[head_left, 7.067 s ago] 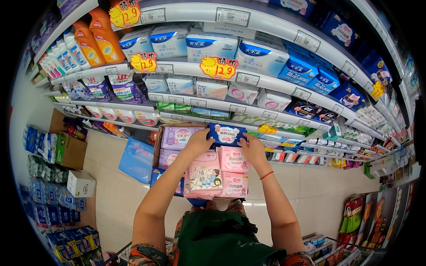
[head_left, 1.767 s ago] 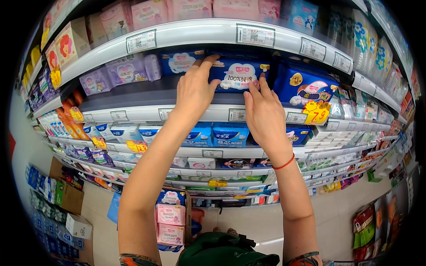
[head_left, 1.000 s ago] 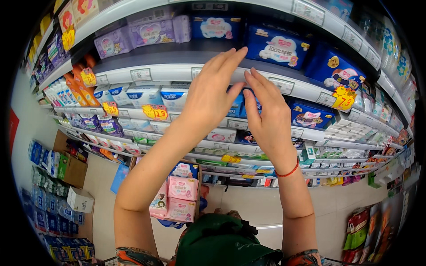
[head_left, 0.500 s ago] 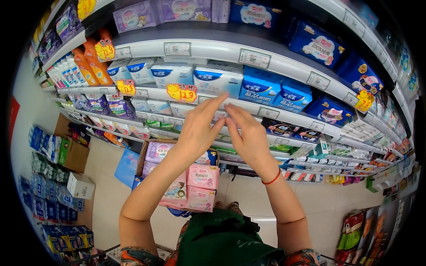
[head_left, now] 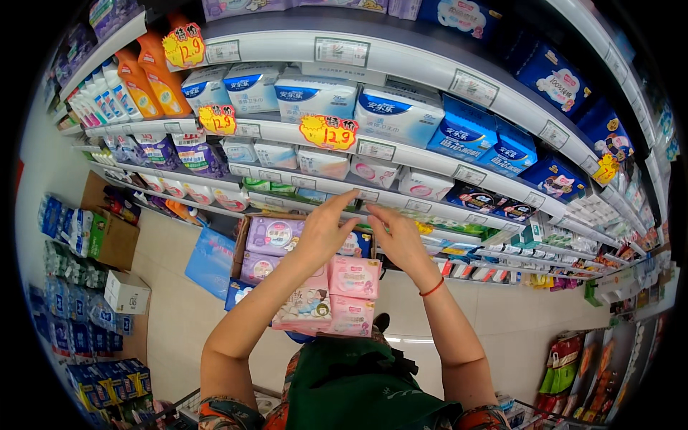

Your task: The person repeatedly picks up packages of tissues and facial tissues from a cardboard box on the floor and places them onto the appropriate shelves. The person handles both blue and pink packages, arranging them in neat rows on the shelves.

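My left hand (head_left: pixel 328 231) and my right hand (head_left: pixel 399 238) are raised side by side in front of the shelves. The fingers of both are stretched out, with a small gap between the two hands and nothing held. Behind the fingertips runs a white shelf edge (head_left: pixel 337 188) with price labels, below small white and pink packs (head_left: pixel 375 170). Under my left forearm stands an open carton (head_left: pixel 240 247) filled with soft packs: purple packs (head_left: pixel 276 234), pink packs (head_left: pixel 356 277), and a dark blue pack (head_left: pixel 355 245) partly hidden by my hands.
Higher up are white-and-blue packs (head_left: pixel 315 97), bright blue packs (head_left: pixel 462 136) and orange bottles (head_left: pixel 161 82). A yellow price sign (head_left: pixel 328 132) juts from the shelf. Bottle packs (head_left: pixel 68 297) and a white box (head_left: pixel 127 292) stand at left; red and green bags (head_left: pixel 559 369) at lower right.
Both hands have come down from in front of the white-and-blue packs to the lower shelf edge. The view has shifted, so the shelves appear higher and larger. The fingers remain stretched out.
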`<state>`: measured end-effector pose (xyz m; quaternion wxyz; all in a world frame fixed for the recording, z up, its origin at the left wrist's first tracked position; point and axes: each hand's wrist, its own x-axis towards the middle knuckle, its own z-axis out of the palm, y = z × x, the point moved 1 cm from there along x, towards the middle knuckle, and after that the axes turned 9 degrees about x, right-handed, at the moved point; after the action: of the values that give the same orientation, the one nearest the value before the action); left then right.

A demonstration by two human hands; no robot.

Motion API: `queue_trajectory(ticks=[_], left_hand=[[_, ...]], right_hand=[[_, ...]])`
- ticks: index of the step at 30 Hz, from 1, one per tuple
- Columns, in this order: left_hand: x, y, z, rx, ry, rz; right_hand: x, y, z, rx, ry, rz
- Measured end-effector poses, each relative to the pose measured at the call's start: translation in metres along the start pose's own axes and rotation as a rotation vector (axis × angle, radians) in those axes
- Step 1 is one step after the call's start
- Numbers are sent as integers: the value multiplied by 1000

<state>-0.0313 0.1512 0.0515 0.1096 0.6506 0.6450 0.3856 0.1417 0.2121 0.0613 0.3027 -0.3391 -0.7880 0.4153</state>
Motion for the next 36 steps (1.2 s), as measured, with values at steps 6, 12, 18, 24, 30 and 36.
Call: queue_trajectory(ticks=[6, 12, 18, 24, 30, 36], left_hand=[[-20, -56, 22, -33, -217, -251], [-27, -95, 33, -84, -491, -573], [-29, -119, 49, 61, -618, -612], [-35, -141, 64, 26, -698, -615], [-36, -134, 57, -7, -791, -562], [-40, -131, 60, -143, -700, -698]], right_hand=[[-5, 59, 24, 54, -97, 303], [-6, 102, 49, -34, -206, 480], [-14, 130, 65, -59, -235, 589], [-14, 134, 74, -62, -275, 661], [-7, 115, 78, -8, -348, 588], [-7, 119, 81, 94, -355, 658]])
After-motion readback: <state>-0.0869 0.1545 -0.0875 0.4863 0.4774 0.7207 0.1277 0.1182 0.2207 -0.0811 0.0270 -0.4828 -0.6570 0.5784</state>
